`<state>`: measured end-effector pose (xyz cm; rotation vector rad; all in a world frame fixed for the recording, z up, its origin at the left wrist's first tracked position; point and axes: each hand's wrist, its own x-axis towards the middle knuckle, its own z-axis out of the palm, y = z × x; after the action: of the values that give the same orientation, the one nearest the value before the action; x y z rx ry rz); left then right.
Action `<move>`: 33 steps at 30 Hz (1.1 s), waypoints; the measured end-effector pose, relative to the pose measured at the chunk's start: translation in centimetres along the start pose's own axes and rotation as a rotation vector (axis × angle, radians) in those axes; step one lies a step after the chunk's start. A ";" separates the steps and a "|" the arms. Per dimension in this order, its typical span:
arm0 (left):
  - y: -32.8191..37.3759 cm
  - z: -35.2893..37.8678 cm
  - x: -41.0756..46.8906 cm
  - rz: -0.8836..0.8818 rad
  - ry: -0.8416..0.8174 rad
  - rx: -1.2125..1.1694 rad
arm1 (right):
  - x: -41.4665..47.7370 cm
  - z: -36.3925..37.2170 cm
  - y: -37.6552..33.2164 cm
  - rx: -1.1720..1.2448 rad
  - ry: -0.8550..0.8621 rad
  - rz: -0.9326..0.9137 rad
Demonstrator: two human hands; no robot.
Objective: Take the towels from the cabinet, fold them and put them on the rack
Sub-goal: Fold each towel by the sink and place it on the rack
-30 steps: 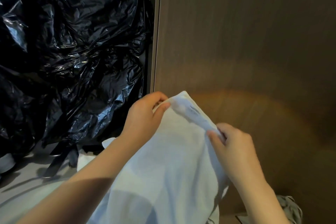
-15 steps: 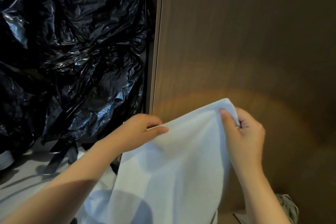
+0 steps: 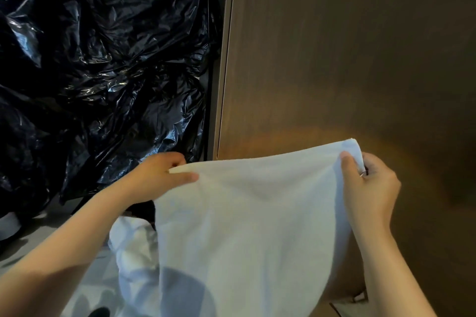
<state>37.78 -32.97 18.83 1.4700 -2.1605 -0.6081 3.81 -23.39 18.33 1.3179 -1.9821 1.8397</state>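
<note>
Both the left hand (image 3: 157,175) and the right hand (image 3: 371,188) are bare, and so are the forearms (image 3: 64,265) as far as the lower edge of the view. A thin metallic ring (image 3: 362,174) glints on a right finger. The right thumbnail (image 3: 344,155) looks short and unpainted.

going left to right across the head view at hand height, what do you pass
black plastic sheeting → left hand, pinching the towel's top edge → white towel → right hand, gripping its other top corner → brown wooden panel
</note>
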 end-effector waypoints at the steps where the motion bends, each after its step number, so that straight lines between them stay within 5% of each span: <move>1: 1.0 -0.3 -0.4 -0.038 -0.013 -0.229 | -0.1 0.1 -0.3 -0.016 0.010 -0.015; 4: 4.1 -0.4 -1.5 -0.123 -0.083 -0.867 | -0.8 0.4 -1.7 -0.022 0.027 -0.057; 11: 8.5 0.0 -3.4 -0.120 0.027 -1.344 | -1.1 -1.3 -5.0 0.140 0.110 -0.085; 14: 10.4 0.8 -3.5 -0.061 -0.009 -1.419 | -1.8 -1.3 -6.5 0.190 0.041 -0.102; 20: 10.9 4.6 -3.4 -0.234 -0.021 -1.405 | -6.7 0.7 -7.5 0.345 -0.477 -0.105; 28: 10.8 5.1 -5.6 -0.067 0.089 -1.167 | -8.0 1.9 -6.8 0.262 -0.279 -0.185; 33: 10.7 4.3 -5.7 0.008 0.152 -1.090 | -8.0 1.6 -7.7 0.323 -0.442 -0.193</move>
<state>29.17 -23.64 20.99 0.8361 -1.2900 -1.3261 14.44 -19.89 18.69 2.0864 -1.6871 1.9617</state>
